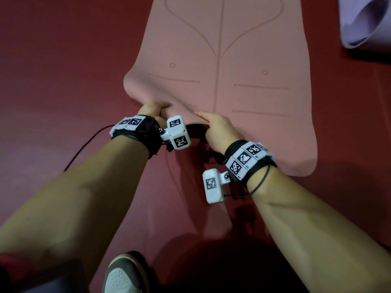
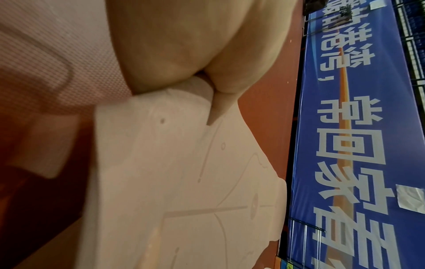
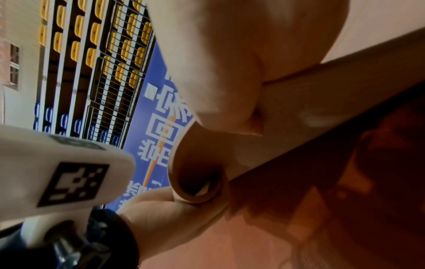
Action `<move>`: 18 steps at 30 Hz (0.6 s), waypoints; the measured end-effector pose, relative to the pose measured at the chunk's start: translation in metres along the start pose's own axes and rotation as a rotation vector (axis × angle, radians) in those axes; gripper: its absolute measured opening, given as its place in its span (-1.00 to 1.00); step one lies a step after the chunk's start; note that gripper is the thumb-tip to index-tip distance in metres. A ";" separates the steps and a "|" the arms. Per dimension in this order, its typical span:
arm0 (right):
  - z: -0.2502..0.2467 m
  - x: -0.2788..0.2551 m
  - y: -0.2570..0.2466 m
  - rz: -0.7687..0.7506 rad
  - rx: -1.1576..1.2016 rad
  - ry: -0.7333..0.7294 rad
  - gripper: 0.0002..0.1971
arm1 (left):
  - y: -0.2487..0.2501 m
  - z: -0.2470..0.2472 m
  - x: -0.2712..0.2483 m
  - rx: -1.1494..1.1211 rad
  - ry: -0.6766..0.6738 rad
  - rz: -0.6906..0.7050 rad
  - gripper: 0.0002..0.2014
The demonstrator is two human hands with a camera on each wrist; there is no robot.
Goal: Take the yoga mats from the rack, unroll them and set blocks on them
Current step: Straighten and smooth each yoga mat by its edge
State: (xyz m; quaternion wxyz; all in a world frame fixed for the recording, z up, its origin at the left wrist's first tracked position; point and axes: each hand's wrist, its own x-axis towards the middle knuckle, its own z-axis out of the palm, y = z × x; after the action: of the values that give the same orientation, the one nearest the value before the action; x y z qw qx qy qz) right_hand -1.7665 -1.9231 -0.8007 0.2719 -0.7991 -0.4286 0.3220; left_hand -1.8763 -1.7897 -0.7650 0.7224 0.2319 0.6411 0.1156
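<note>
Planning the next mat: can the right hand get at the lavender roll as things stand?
Probably not yet. The right hand grips the pink mat's near edge, as does the left hand; the lavender roll lies well off beyond it, across bare floor.

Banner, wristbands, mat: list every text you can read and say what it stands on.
"常回家": white characters on the blue banner, lying sideways; the characters before and after are blurred or cut off.
"R1", "R2", "R3": right wristband, tiny, so only probably right.
Mat: only lines and circles, no words.
</note>
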 end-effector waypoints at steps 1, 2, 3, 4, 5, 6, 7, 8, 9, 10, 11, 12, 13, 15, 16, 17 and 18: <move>0.000 -0.001 0.000 0.007 0.000 0.005 -0.20 | -0.001 0.000 0.001 0.007 0.004 0.000 -0.88; 0.000 -0.002 0.000 0.016 0.001 0.009 -0.20 | -0.001 0.000 0.003 0.015 0.009 0.002 -0.88; 0.001 -0.003 0.001 0.022 0.000 0.010 -0.20 | -0.002 0.001 0.004 0.019 0.012 0.003 -0.88; 0.001 -0.004 0.002 0.022 -0.003 0.008 -0.20 | -0.003 0.001 0.004 0.024 0.021 0.001 -0.89; 0.001 -0.005 0.003 0.020 -0.009 0.003 -0.20 | -0.004 0.002 0.004 0.021 0.024 -0.002 -0.89; 0.002 -0.005 0.004 0.018 -0.017 -0.004 -0.21 | -0.005 0.001 0.005 0.017 0.021 -0.004 -0.88; 0.002 -0.005 0.005 0.018 -0.025 -0.013 -0.22 | -0.006 0.001 0.004 -0.002 0.012 -0.008 -0.88; 0.003 -0.005 0.006 0.021 -0.030 -0.028 -0.22 | -0.006 0.000 0.003 -0.021 0.009 -0.014 -0.87; 0.003 -0.004 0.007 0.024 -0.037 -0.051 -0.22 | -0.007 -0.001 0.002 -0.038 0.012 -0.015 -0.87; 0.003 -0.004 0.007 0.027 -0.044 -0.078 -0.22 | -0.006 -0.003 0.004 -0.042 0.020 -0.011 -0.85; 0.003 -0.003 0.008 0.030 -0.053 -0.104 -0.21 | -0.005 -0.005 0.004 -0.039 0.035 -0.010 -0.83; 0.004 -0.003 0.009 0.030 -0.063 -0.122 -0.20 | -0.004 -0.007 0.008 -0.031 0.049 -0.010 -0.80; 0.004 -0.002 0.009 0.027 -0.075 -0.133 -0.20 | -0.003 -0.010 0.011 -0.022 0.063 -0.004 -0.77; 0.005 -0.001 0.010 0.025 -0.104 -0.145 -0.22 | 0.000 -0.013 0.016 -0.014 0.088 0.022 -0.72; 0.006 0.000 0.010 0.026 -0.115 -0.151 -0.23 | 0.002 -0.015 0.017 -0.008 0.095 0.028 -0.75; 0.007 0.000 0.010 0.026 -0.124 -0.155 -0.24 | 0.003 -0.017 0.020 0.007 0.105 0.033 -0.79; 0.009 0.000 0.010 0.024 -0.129 -0.160 -0.25 | 0.005 -0.020 0.023 0.031 0.116 0.034 -0.82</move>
State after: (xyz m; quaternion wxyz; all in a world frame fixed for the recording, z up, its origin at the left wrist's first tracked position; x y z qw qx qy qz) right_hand -1.7680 -1.9264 -0.8139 0.1808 -0.7918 -0.4594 0.3596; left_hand -1.8915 -1.7711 -0.7841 0.6781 0.2467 0.6797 0.1313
